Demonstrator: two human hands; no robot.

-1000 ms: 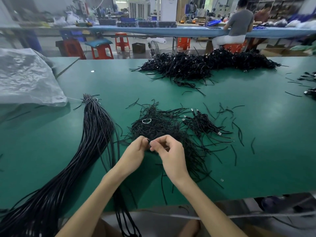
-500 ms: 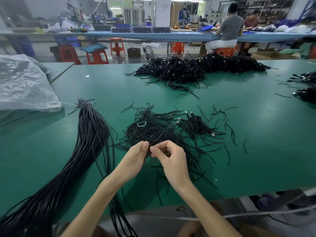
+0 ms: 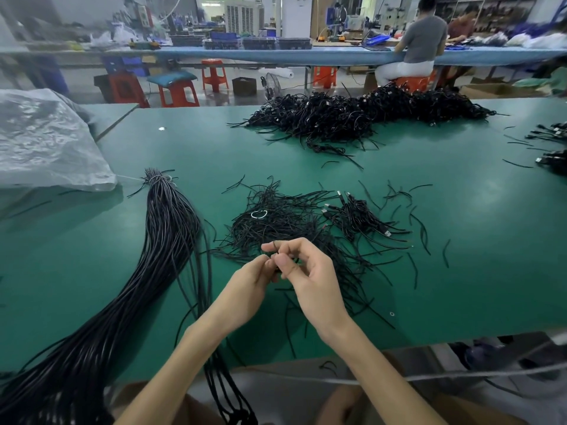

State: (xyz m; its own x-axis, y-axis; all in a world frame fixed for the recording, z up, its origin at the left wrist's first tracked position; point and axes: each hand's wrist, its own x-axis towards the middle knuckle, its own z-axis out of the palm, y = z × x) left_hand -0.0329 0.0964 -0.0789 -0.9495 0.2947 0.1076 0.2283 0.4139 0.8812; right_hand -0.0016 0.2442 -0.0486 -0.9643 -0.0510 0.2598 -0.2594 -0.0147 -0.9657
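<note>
Hands pinching a thin black tie above the tabletop (image 3: pixel 460 271).
Left hand (image 3: pixel 245 289) and right hand (image 3: pixel 310 277) both pinch the tie (image 3: pixel 274 245) over the loose pile of ties (image 3: pixel 285 225).

A clear plastic bag (image 3: pixel 46 142) lies at the worktop's (image 3: pixel 184 142) left edge; a black cable heap (image 3: pixel 352 118) along its far edge.

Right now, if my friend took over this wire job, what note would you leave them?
Left hand: grip pinches a short black wire.
Right hand: pinches the same wire, over the loose wire pile.
Long cable bundle lies left on the green table; plugged cables right of the pile.
Done: one wire picked out.
Left: probably the rest of the pile.
</note>
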